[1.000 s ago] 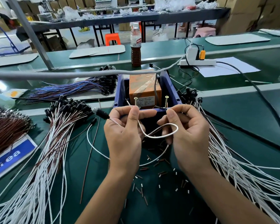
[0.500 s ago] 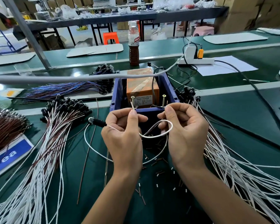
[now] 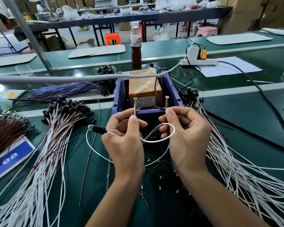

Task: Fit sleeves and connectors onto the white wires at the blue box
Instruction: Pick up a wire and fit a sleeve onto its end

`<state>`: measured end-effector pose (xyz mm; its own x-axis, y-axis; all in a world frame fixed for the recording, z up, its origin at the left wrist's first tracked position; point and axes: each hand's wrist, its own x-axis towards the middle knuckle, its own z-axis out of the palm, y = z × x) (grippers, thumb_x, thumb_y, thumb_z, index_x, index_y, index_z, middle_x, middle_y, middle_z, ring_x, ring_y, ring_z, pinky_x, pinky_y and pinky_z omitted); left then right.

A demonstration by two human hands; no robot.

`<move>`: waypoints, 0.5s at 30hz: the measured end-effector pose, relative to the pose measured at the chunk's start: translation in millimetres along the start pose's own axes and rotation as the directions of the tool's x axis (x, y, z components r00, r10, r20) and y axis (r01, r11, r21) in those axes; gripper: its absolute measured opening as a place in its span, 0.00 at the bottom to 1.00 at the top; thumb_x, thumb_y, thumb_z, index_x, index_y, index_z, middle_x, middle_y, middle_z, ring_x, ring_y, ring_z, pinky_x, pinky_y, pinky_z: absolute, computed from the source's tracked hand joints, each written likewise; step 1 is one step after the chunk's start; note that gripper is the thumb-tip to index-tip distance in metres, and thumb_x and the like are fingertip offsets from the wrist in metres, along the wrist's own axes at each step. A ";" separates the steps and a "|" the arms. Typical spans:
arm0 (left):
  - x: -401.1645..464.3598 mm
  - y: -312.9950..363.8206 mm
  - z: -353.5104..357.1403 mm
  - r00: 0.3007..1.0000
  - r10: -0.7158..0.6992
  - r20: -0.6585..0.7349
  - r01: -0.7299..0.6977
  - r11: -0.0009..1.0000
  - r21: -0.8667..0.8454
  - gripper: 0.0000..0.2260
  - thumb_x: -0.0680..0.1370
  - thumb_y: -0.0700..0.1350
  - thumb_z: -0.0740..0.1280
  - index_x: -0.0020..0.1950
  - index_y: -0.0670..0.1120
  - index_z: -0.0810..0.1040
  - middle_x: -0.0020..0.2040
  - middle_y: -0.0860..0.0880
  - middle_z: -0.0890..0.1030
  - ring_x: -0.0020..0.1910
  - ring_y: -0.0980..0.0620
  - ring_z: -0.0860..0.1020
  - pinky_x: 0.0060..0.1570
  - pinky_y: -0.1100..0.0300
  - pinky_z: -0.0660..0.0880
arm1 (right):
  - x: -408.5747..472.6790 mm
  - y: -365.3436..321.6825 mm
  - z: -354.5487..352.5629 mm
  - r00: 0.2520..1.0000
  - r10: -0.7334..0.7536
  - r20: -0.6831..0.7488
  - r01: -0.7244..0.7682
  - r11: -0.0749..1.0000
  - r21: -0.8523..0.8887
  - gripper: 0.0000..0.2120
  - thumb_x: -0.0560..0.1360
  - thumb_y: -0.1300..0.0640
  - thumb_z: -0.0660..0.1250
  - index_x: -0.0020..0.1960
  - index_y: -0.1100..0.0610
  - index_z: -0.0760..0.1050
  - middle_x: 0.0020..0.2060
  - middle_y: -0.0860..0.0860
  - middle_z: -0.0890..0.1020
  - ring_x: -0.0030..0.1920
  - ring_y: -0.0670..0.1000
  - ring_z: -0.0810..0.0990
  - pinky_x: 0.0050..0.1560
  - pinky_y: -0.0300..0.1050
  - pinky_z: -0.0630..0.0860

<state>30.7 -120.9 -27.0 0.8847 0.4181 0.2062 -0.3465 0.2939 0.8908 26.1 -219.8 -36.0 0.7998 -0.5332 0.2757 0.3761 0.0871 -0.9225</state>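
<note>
With my left hand and right hand each pinching the looped thin white wire before the blue plastic box, I judge sleeving comes next, needing steady ends.

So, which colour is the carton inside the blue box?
Orange carton, seen in the head view.

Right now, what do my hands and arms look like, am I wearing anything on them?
Nothing is worn. The left hand and right hand are bare: no gloves, rings, watch or wristband. Both forearms are uncovered to the frame's bottom edge, no sleeve showing. Fingernails look short and unpainted.
</note>
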 end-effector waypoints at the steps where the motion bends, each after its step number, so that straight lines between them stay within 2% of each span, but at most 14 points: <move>1: 0.2 0.4 0.1 1.000 -0.002 0.001 0.002 1.000 -0.002 0.07 0.76 0.40 0.68 0.44 0.50 0.84 0.33 0.44 0.83 0.26 0.55 0.69 0.27 0.65 0.67 | 0.0 -0.1 0.0 1.000 0.001 0.000 -0.001 1.000 0.001 0.05 0.81 0.60 0.72 0.47 0.55 0.82 0.37 0.54 0.86 0.29 0.50 0.82 0.31 0.41 0.78; 6: 0.2 3.2 1.6 1.000 -0.013 0.000 0.013 1.000 0.001 0.10 0.75 0.41 0.68 0.41 0.55 0.85 0.33 0.44 0.83 0.26 0.55 0.68 0.27 0.64 0.66 | 1.1 -1.3 0.2 1.000 0.005 0.009 -0.005 1.000 0.000 0.04 0.81 0.61 0.72 0.48 0.57 0.82 0.37 0.55 0.86 0.29 0.50 0.82 0.31 0.42 0.78; 15: -0.3 4.1 2.8 1.000 -0.017 -0.009 0.018 1.000 0.011 0.11 0.75 0.39 0.68 0.40 0.55 0.84 0.33 0.45 0.82 0.28 0.54 0.70 0.30 0.64 0.68 | 2.2 -2.9 0.0 1.000 0.003 0.019 -0.004 1.000 0.024 0.05 0.81 0.62 0.72 0.48 0.60 0.77 0.37 0.56 0.85 0.28 0.50 0.81 0.30 0.40 0.76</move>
<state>29.9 -122.2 -22.2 0.8877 0.4206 0.1870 -0.3276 0.2920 0.8986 26.8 -221.3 -32.7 0.8100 -0.5164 0.2779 0.3840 0.1090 -0.9169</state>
